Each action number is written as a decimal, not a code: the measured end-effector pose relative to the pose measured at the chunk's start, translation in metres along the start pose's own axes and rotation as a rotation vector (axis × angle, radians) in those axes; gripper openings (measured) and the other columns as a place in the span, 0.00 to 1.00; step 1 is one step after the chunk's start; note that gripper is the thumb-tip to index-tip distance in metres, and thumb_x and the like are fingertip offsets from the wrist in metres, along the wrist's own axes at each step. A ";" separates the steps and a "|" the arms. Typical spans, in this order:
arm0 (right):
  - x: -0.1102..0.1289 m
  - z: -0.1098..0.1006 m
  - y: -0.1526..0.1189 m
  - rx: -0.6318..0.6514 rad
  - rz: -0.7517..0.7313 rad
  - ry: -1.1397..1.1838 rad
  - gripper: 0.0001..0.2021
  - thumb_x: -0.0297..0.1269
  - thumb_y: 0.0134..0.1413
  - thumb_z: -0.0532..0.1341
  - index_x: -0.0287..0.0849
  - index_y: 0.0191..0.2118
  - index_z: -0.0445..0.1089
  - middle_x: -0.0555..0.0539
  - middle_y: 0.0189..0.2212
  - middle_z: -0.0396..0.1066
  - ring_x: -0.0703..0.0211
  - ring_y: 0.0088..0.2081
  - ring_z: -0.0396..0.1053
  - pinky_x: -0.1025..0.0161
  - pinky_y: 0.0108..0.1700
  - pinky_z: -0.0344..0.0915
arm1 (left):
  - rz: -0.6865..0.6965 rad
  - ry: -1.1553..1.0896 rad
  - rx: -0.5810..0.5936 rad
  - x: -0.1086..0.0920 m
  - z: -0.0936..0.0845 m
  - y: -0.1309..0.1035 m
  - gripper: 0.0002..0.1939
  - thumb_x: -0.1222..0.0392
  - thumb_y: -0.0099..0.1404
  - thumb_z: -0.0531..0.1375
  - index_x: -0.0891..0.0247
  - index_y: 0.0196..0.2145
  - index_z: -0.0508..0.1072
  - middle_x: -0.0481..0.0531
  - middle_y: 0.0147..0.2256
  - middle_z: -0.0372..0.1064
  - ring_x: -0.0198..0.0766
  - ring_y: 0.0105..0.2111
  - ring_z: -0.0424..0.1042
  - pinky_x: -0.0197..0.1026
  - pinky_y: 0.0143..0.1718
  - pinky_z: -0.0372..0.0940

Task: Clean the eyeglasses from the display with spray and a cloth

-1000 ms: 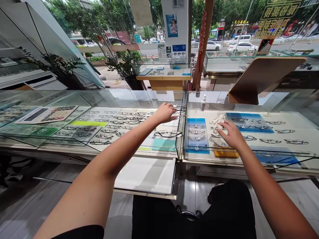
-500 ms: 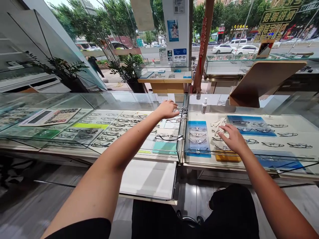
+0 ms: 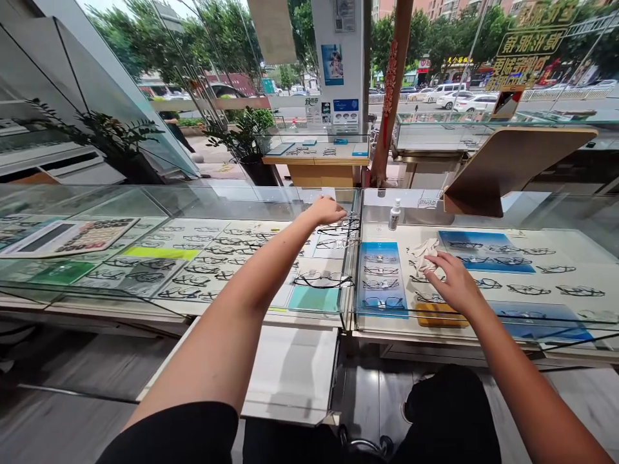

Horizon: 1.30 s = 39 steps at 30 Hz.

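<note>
My left hand [image 3: 327, 211] reaches far over the glass counter, its fingers curled down beside a row of eyeglasses [image 3: 338, 229] near the glass seam. What those fingers hold, if anything, is hidden. On the right, my right hand [image 3: 453, 281] is closed on a crumpled cream cloth [image 3: 425, 253] resting on the counter top. A white spray bottle [image 3: 394, 215] stands upright beyond the cloth. Nearer me, by the seam, lies a dark-rimmed pair of eyeglasses [image 3: 323, 279], apart from both hands.
Eyeglass frames fill the display, some on blue cards [image 3: 382, 309]. A yellow case [image 3: 440, 316] lies below my right hand. A calculator [image 3: 72, 237] is at left, a wooden stand [image 3: 520, 158] at back right. Below, a white drawer [image 3: 290, 374] sticks out towards me.
My left hand's fingers have gone from stretched out to curled down near the row of eyeglasses. My right hand keeps hold of the cloth. The view has shifted slightly.
</note>
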State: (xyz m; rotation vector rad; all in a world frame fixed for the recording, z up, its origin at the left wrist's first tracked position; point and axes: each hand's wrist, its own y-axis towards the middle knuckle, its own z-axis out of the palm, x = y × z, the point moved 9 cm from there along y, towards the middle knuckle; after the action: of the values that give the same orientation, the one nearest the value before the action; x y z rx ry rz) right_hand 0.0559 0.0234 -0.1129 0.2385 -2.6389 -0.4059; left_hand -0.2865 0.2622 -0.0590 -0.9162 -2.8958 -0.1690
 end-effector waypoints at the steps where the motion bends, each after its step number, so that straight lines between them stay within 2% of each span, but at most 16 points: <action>1: 0.000 0.000 0.000 -0.002 0.000 0.002 0.28 0.54 0.72 0.56 0.43 0.64 0.77 0.32 0.67 0.72 0.31 0.71 0.67 0.34 0.71 0.66 | -0.030 -0.010 0.009 0.003 0.001 0.002 0.29 0.47 0.76 0.47 0.57 0.51 0.87 0.59 0.54 0.84 0.58 0.58 0.74 0.59 0.61 0.64; 5: 0.001 0.000 -0.002 0.010 0.013 -0.003 0.28 0.54 0.72 0.55 0.42 0.65 0.77 0.32 0.67 0.72 0.31 0.70 0.67 0.35 0.71 0.66 | -0.113 -0.052 0.032 0.007 0.005 0.009 0.29 0.47 0.76 0.48 0.60 0.55 0.85 0.60 0.62 0.79 0.60 0.64 0.69 0.61 0.66 0.60; 8: 0.002 0.000 -0.003 0.033 0.038 -0.010 0.29 0.55 0.73 0.54 0.42 0.65 0.77 0.32 0.68 0.71 0.32 0.71 0.66 0.37 0.71 0.66 | -0.138 -0.073 0.042 0.005 0.007 0.012 0.29 0.47 0.75 0.48 0.61 0.56 0.84 0.60 0.64 0.77 0.61 0.66 0.67 0.62 0.68 0.58; 11: 0.004 -0.001 -0.003 0.048 0.045 -0.015 0.29 0.55 0.73 0.54 0.43 0.66 0.76 0.33 0.69 0.70 0.33 0.71 0.66 0.38 0.71 0.67 | -0.135 -0.091 0.041 0.003 0.002 0.010 0.28 0.49 0.74 0.49 0.59 0.53 0.85 0.58 0.67 0.74 0.61 0.68 0.65 0.63 0.69 0.57; 14: 0.005 -0.002 -0.003 0.048 0.046 -0.015 0.29 0.55 0.73 0.55 0.43 0.66 0.77 0.33 0.69 0.70 0.32 0.72 0.66 0.38 0.71 0.67 | -0.106 -0.111 0.035 0.004 -0.009 0.004 0.22 0.49 0.70 0.55 0.56 0.48 0.87 0.53 0.72 0.68 0.61 0.70 0.62 0.63 0.69 0.56; 17: 0.004 -0.002 -0.004 0.045 0.049 -0.019 0.28 0.54 0.73 0.55 0.43 0.66 0.76 0.34 0.69 0.70 0.32 0.72 0.65 0.38 0.71 0.67 | -0.048 -0.126 0.080 0.003 -0.013 -0.005 0.18 0.44 0.67 0.62 0.53 0.42 0.88 0.49 0.70 0.71 0.62 0.71 0.60 0.62 0.70 0.54; 20: 0.003 -0.003 -0.004 0.029 0.044 -0.021 0.27 0.53 0.73 0.56 0.44 0.66 0.76 0.34 0.69 0.71 0.32 0.72 0.66 0.38 0.70 0.67 | -0.003 -0.108 0.093 0.002 -0.012 -0.011 0.15 0.43 0.66 0.66 0.52 0.41 0.88 0.50 0.67 0.74 0.62 0.70 0.60 0.61 0.69 0.53; 27: 0.001 -0.001 -0.002 0.043 0.050 -0.001 0.27 0.54 0.73 0.56 0.45 0.66 0.76 0.34 0.70 0.70 0.32 0.72 0.65 0.38 0.71 0.66 | -0.022 -0.080 -0.088 0.003 -0.018 -0.006 0.09 0.54 0.69 0.66 0.55 0.39 0.88 0.55 0.62 0.79 0.57 0.65 0.66 0.56 0.63 0.57; 35: 0.000 0.002 -0.002 0.027 0.045 0.011 0.28 0.54 0.72 0.56 0.43 0.65 0.77 0.33 0.68 0.70 0.34 0.71 0.66 0.37 0.72 0.65 | -0.060 -0.041 -0.127 0.000 -0.020 0.003 0.08 0.58 0.70 0.65 0.56 0.38 0.88 0.57 0.58 0.81 0.56 0.62 0.66 0.56 0.60 0.58; 39: 0.000 0.001 -0.003 0.035 0.053 0.008 0.28 0.54 0.72 0.55 0.43 0.65 0.77 0.33 0.69 0.71 0.33 0.72 0.66 0.38 0.71 0.66 | -0.081 -0.057 -0.161 -0.003 -0.034 -0.004 0.11 0.56 0.71 0.65 0.58 0.45 0.87 0.59 0.60 0.79 0.57 0.62 0.68 0.55 0.59 0.60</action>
State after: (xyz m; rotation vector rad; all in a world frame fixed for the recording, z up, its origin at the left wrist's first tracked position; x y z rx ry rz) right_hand 0.0557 0.0211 -0.1142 0.1809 -2.6405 -0.3404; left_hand -0.2847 0.2523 -0.0257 -0.8391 -3.0094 -0.3935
